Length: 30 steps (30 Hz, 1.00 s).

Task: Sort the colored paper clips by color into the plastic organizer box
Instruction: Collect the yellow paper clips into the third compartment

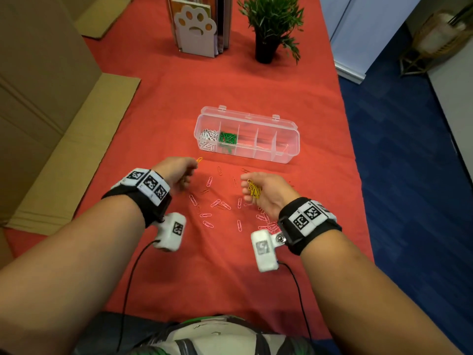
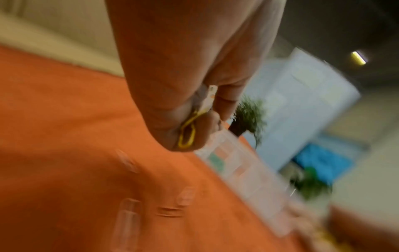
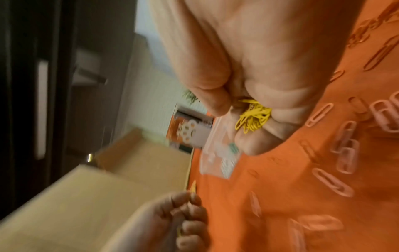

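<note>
A clear plastic organizer box lies open on the red cloth, with white clips in its leftmost compartment and green clips in the one beside it. My left hand pinches one yellow clip between thumb and fingertip, left of the box's near side. My right hand is cupped palm up and holds a bunch of yellow clips. Several pink clips lie scattered on the cloth between and under my hands.
A paw-shaped white bookend with books and a potted plant stand at the far end of the table. Cardboard sheets lie along the left edge. The table's right edge drops to blue carpet.
</note>
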### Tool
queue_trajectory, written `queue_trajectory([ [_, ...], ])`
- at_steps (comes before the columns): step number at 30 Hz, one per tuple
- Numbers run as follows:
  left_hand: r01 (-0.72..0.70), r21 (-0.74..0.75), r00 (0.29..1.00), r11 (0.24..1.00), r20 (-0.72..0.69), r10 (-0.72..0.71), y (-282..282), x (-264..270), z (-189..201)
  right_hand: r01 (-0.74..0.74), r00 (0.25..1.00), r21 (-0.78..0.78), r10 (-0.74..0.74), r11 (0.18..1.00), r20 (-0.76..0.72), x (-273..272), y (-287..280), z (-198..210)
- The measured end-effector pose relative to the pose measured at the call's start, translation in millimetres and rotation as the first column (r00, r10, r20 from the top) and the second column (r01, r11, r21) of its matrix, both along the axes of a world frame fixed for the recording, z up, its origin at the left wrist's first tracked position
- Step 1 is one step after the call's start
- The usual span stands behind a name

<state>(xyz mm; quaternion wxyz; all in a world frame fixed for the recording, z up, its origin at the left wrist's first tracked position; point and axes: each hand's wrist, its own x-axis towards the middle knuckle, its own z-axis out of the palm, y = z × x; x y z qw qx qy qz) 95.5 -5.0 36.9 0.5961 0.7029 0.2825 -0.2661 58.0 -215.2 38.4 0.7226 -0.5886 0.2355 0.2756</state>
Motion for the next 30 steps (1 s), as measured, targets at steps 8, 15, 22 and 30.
queue_trajectory([
  [8, 0.079, -0.374, 0.993, 0.924, -0.049, -0.104, -45, 15, 23, 0.076, 0.995, 0.033, -0.078, 0.997, 0.054, 19, -28, 23],
  [15, 0.278, -0.173, 0.96, 0.945, 0.085, -0.267, -68, 5, 18, -0.048, 0.974, -0.31, 0.113, 0.95, 0.198, 22, -17, 25],
  [22, 0.32, -0.044, 0.943, 0.946, 0.111, -0.314, -75, 12, 24, -0.01, 0.973, -0.333, 0.086, 0.943, 0.215, 27, -16, 23],
  [30, 0.244, 0.295, 0.927, 0.924, 0.208, -0.311, -108, 87, 40, 0.138, 0.982, -0.037, -0.132, 0.99, 0.138, 25, -43, 25],
])
